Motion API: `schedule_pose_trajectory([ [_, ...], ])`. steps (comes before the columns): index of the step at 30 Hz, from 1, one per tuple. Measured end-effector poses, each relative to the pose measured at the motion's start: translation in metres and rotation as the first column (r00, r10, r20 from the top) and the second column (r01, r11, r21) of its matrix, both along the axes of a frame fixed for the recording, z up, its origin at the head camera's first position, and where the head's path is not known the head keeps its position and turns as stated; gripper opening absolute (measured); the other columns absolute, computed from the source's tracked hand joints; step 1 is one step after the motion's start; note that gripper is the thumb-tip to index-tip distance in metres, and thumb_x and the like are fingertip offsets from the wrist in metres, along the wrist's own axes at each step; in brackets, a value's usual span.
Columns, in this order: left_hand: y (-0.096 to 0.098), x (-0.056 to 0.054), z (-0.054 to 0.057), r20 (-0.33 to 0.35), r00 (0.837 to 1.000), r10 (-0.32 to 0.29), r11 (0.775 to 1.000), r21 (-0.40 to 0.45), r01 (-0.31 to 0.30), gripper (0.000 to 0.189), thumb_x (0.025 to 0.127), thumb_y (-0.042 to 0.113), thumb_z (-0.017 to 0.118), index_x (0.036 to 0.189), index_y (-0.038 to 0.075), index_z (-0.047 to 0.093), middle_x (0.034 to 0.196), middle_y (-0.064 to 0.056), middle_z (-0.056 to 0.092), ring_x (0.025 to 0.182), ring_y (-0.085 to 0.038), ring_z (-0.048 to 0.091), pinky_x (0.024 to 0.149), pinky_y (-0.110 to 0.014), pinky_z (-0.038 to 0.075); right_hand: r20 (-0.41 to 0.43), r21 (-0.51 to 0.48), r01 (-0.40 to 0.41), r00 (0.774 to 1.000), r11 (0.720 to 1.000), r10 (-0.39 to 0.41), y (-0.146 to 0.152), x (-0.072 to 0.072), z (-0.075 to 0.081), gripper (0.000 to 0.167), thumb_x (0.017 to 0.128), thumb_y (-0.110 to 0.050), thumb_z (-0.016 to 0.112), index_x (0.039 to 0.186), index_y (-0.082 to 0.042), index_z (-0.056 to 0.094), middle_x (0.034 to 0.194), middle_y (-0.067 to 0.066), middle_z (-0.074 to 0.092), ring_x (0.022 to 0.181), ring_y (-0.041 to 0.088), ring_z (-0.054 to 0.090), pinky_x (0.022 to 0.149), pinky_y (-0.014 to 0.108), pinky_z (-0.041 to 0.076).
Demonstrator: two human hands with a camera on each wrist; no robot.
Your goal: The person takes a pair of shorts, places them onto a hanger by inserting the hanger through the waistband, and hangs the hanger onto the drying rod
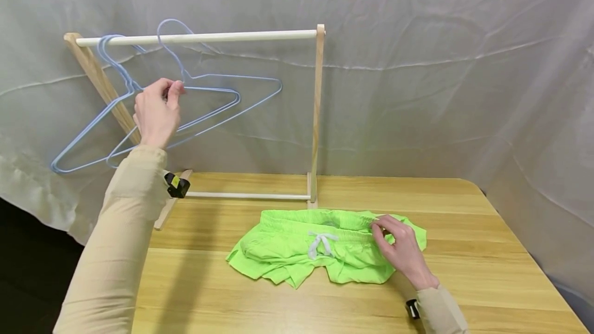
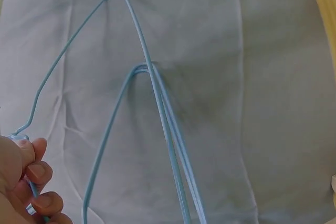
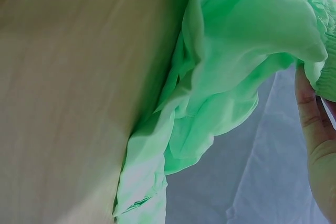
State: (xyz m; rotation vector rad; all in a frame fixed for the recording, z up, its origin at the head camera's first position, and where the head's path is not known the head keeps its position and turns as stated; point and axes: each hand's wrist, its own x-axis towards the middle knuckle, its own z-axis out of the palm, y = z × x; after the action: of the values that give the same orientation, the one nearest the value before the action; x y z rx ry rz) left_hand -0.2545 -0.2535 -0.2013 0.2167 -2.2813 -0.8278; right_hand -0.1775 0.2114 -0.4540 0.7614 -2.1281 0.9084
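My left hand [image 1: 158, 112] grips a light blue wire hanger [image 1: 241, 75] just below its hook; in the left wrist view the fingers [image 2: 39, 171] curl round the wire. Its hook [image 1: 162, 32] rises above the rack's white top rod and overlaps it in the head view. Bright green shorts [image 1: 278, 244] with a white drawstring bow [image 1: 321, 244] lie on the table, waistband toward the rack. At the waistband's right end, my right hand [image 1: 402, 246] pinches the fabric between thumb and fingers. The right wrist view shows the bunched green cloth [image 3: 226, 61] beside that hand.
More blue hangers [image 1: 88, 130] hang close together at the left of the wooden rack [image 1: 317, 117]. The rack stands on the back left of the wood-grain table [image 1: 464, 251]. A grey curtain [image 1: 417, 92] hangs behind. Each wrist carries a small black camera [image 1: 177, 184].
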Motion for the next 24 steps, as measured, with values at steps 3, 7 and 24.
schedule_pose_trajectory([
  [3, -0.001, 0.001, 0.005, -0.042, 0.999, 0.016, 1.000, 0.015, -0.015, 0.044, 0.105, 0.048, 0.046, 0.112, 0.013, 0.072, 0.117, -0.011, 0.073, 0.104, -0.026, 0.061, 0.080, -0.039, 0.039, -0.010, -0.003, -0.003, 1.000, 1.000, 0.003, -0.001, -0.001, 0.000, 0.018, 0.081, 0.012, 0.065, 0.083, -0.005, 0.071, 0.080, 0.003, 0.071, 0.072, 0.003, 0.060, 0.065, 0.014, 0.050],
  [7, 0.000, 0.002, 0.009, -0.117, 0.992, 0.040, 0.999, 0.037, -0.036, 0.043, 0.104, 0.048, 0.048, 0.110, 0.015, 0.074, 0.109, -0.007, 0.074, 0.083, -0.006, 0.051, 0.071, -0.025, 0.032, -0.007, -0.003, -0.001, 1.000, 1.000, 0.001, -0.001, -0.002, 0.000, 0.018, 0.082, 0.012, 0.065, 0.083, -0.004, 0.071, 0.080, 0.004, 0.071, 0.073, 0.004, 0.061, 0.065, 0.013, 0.050],
  [24, 0.035, 0.077, -0.064, -0.460, 0.885, 0.076, 0.990, 0.144, -0.010, 0.033, 0.098, 0.036, 0.065, 0.086, 0.008, 0.079, 0.069, 0.025, 0.065, 0.057, 0.017, 0.036, 0.065, -0.017, 0.026, 0.089, -0.017, 0.101, 0.991, 0.995, -0.099, -0.009, -0.006, 0.003, 0.016, 0.090, 0.013, 0.057, 0.091, 0.001, 0.068, 0.088, 0.009, 0.067, 0.076, 0.002, 0.054, 0.068, 0.009, 0.045],
])
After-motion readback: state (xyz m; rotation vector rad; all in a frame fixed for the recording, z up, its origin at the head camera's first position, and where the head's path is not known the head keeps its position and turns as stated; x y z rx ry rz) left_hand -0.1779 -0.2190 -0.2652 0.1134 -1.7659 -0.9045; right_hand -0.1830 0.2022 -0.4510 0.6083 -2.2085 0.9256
